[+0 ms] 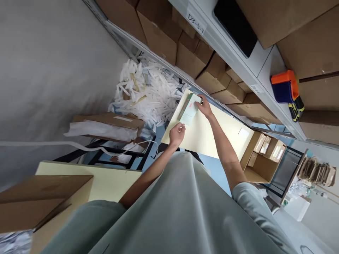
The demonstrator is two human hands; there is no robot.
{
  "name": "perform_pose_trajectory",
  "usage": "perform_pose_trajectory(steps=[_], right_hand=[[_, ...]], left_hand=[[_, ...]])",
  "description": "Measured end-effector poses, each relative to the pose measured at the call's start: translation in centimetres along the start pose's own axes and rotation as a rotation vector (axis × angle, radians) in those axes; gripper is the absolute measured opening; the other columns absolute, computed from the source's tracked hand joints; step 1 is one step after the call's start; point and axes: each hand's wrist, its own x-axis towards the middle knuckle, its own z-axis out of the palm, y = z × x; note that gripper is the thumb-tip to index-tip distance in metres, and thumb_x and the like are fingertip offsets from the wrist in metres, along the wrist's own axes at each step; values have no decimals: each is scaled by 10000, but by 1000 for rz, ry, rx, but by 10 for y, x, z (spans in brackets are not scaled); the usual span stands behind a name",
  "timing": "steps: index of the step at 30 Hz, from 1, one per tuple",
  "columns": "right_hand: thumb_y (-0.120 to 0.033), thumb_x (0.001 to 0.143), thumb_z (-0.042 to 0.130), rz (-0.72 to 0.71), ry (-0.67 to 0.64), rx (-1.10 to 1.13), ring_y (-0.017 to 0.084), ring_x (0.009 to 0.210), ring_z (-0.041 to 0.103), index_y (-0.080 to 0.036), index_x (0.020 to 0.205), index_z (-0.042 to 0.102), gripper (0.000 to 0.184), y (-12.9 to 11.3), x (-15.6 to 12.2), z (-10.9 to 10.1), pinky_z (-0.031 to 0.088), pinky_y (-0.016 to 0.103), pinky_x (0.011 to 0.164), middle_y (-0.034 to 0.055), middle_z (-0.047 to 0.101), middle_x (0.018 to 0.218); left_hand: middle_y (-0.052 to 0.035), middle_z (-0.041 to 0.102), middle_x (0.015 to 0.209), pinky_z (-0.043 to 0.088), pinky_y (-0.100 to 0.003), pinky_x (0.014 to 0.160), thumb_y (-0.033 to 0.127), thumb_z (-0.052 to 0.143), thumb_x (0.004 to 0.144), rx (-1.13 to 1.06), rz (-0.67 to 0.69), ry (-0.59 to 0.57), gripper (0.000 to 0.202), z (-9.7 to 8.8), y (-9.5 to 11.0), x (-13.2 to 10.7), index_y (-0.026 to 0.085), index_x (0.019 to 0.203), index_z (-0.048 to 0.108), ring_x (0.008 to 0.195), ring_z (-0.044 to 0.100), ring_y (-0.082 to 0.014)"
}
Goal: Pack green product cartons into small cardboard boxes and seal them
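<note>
Head cam: right hand (203,107) grips the green box (189,113), so brace it; left hand (177,135) curled beside it, can't tell if holding anything.

the box (190,113) is on the table (202,135), between shredded paper (153,91) and carton (261,167).

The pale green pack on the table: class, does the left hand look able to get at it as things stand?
Probably yes: the left hand is close by the near end of the pale green pack, with nothing visibly between; the right hand holds the far end.
</note>
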Motion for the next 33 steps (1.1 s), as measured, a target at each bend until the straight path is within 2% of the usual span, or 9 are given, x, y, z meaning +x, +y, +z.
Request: perform_pose_trajectory(steps=[4,7,9,12,16,20,24,27,33], right_hand=[[-381,879,812,33,0,-73,330,1653,553,-236,1455,695,605,10,0,7,479,546,1401,177,617,1729],[-517,891,837,12,50,-109,345,1820,327,-253,1564,646,748,12,-24,8,404,609,1445,188,446,1879],[-596,909,812,-23,78,-100,345,1853,246,-270,1622,597,813,10,-47,8,372,653,1451,178,368,1927],[-665,945,757,-73,58,-62,360,1798,374,-274,1652,560,831,1,-88,10,425,684,1404,199,401,1907],[-707,969,725,-219,-52,-62,358,1620,603,-239,1615,603,807,-10,-142,24,537,624,1324,232,559,1786],[-736,961,750,-367,-293,-34,343,1519,692,-255,1534,681,752,-11,-195,60,594,592,1273,204,663,1696],[-807,912,794,-400,-546,-4,332,1430,758,-269,1421,741,743,-8,-254,108,638,562,1221,173,763,1576],[-858,889,793,-424,-676,-10,329,1365,801,-259,1352,766,758,-12,-304,137,656,549,1203,174,816,1486],[-799,922,831,-546,-876,-55,322,1310,842,-257,1300,799,662,-31,-407,186,643,560,1243,150,879,1356]], left_hand=[[-141,868,1251,615,-484,1117,267,765,928,84,-6,-14,119,-2,4,8,239,1035,807,1057,838,-325],[-132,879,1209,606,-491,1130,229,792,909,62,6,-11,144,-11,6,0,238,1049,822,998,832,-324],[-112,884,1163,605,-474,1130,220,823,891,12,36,-7,172,-18,8,-14,242,1062,829,976,823,-309],[-89,884,1128,603,-448,1149,197,833,881,-97,104,26,192,-26,11,-44,249,1066,831,1028,820,-289],[-84,876,1146,564,-473,1255,179,814,896,-224,193,175,157,-41,3,-96,254,1032,838,1169,820,-302],[-94,875,1230,549,-506,1295,229,818,941,-332,252,399,151,-67,-32,-169,257,1084,858,1245,808,-321],[-108,871,1232,555,-482,1293,271,854,952,-495,227,698,143,-93,-80,-256,237,1090,839,1310,796,-308],[-107,871,1217,560,-470,1295,307,888,938,-593,254,881,185,-115,-115,-315,229,1094,827,1300,800,-301],[-130,851,1259,594,-458,1256,338,874,936,-764,363,1221,279,-184,-194,-390,200,1167,802,1278,807,-284]])
